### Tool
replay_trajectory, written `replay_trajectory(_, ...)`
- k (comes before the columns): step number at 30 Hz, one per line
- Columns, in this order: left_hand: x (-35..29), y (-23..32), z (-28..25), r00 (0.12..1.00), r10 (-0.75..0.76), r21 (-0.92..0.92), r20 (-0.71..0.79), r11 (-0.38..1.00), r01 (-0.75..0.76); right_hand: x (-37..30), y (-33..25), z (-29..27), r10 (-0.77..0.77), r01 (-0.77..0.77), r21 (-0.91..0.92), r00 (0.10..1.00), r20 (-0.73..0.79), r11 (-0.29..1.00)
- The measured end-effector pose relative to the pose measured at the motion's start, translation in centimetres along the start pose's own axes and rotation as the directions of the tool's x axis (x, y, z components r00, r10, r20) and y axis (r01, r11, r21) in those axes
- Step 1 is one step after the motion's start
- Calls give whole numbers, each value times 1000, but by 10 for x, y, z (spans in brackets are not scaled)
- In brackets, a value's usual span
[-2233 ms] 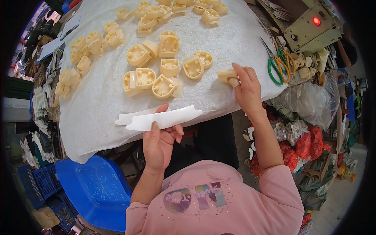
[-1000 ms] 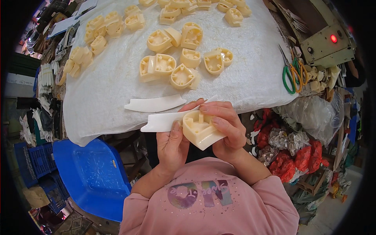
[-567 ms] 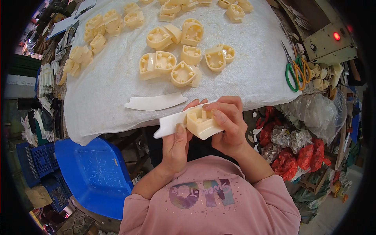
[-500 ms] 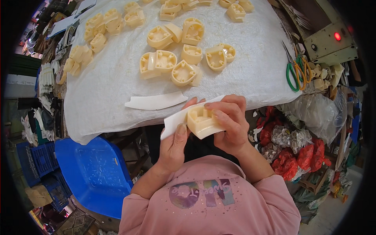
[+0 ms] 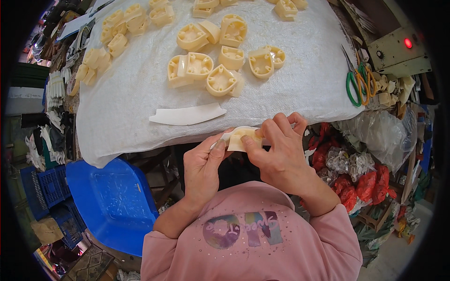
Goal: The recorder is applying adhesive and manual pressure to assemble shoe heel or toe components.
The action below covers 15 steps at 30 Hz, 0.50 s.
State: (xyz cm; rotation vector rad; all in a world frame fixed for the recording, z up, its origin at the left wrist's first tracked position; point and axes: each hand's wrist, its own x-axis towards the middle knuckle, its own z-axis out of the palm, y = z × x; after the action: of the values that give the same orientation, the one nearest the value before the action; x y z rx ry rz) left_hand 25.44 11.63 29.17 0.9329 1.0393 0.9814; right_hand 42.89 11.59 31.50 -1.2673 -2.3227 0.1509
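Here both hands meet just off the near edge of the table (image 5: 140,117), below the spare white strip (image 5: 187,114) that lies flat on the cloth. The cream plastic part (image 5: 243,139) sits between them. The right hand (image 5: 281,154) clamps it from the right, fingers over its top. The left hand (image 5: 204,168) pinches the white strip (image 5: 224,136) wrapped against the part's left side. That strip's long axis runs left to right, level with the table edge. Both hands are equally close.

A white-covered table (image 5: 300,89) bears cream plastic parts (image 5: 220,79) and a white strip (image 5: 187,114).
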Motion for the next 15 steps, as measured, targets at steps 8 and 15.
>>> replay_trajectory(8,-2,-3,7,998,-50,61,34,997,47,-6,1,3,47,-43,-42,994,99,998)
replay_trajectory(15,-2,-3,12,999,0,262,41,965,-10,-13,5,14,27,-27,-45,999,-17,999)
